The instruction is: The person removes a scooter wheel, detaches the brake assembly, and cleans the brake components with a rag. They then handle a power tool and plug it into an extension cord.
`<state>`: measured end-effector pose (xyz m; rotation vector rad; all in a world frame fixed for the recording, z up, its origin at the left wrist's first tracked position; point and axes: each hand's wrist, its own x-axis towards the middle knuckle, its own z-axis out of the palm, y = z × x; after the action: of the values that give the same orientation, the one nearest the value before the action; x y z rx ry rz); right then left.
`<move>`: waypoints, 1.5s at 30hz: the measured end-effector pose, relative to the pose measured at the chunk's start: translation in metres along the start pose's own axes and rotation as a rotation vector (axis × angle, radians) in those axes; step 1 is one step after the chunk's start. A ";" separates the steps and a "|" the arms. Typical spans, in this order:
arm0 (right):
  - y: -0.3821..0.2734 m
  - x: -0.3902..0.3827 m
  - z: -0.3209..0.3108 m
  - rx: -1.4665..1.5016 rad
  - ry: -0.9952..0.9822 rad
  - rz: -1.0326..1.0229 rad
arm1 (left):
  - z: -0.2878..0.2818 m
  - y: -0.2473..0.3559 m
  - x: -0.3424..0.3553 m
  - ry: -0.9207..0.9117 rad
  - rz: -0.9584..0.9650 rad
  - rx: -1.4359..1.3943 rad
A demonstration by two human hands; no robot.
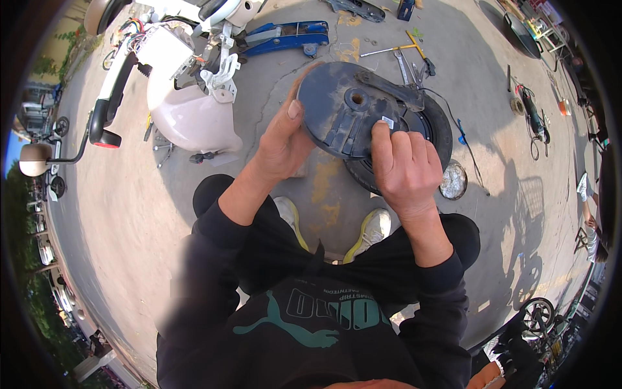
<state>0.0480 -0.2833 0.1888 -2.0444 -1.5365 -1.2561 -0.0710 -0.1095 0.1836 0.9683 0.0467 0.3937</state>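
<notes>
My left hand [283,144] is closed round the left edge of a dark grey, dusty brake drum plate [329,97], its thumb along the rim. The round plate is held up and tilted, with a hole near its middle and a brake lever arm [389,91] across its upper right. At the plate's lower right, my right hand [408,170] is closed with curled fingers against it. A small white patch [387,121] shows by its index finger; I cannot tell whether the hand holds it. Behind lies a black-tyred wheel [443,133], partly hidden by plate and hand.
A partly stripped white scooter [188,113] stands at the left. A blue floor jack [285,37] lies ahead. Spanners [402,66], a yellow-handled tool [414,45] and a round metal dish [453,180] lie near the wheel. A corded power tool [532,113] is farther right.
</notes>
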 end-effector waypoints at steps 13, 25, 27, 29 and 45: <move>-0.030 0.002 -0.024 0.207 -0.857 0.195 | -0.017 0.000 0.016 0.312 -0.100 0.123; -0.016 -0.031 0.019 0.485 -1.199 0.467 | -0.051 -0.085 0.028 0.523 -0.620 0.122; -0.007 -0.021 0.026 0.497 -1.117 0.529 | -0.046 -0.094 0.035 0.540 -0.696 0.157; -0.013 -0.007 0.021 0.603 -1.083 0.691 | -0.039 -0.097 0.032 0.535 -0.809 0.158; 0.209 -0.012 -0.054 0.671 -1.240 1.579 | 0.022 -0.044 0.065 0.369 -1.029 0.348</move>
<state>0.2076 -0.4083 0.2652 -2.3539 0.0133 1.0487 0.0073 -0.1263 0.1689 1.0696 0.9348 -0.4098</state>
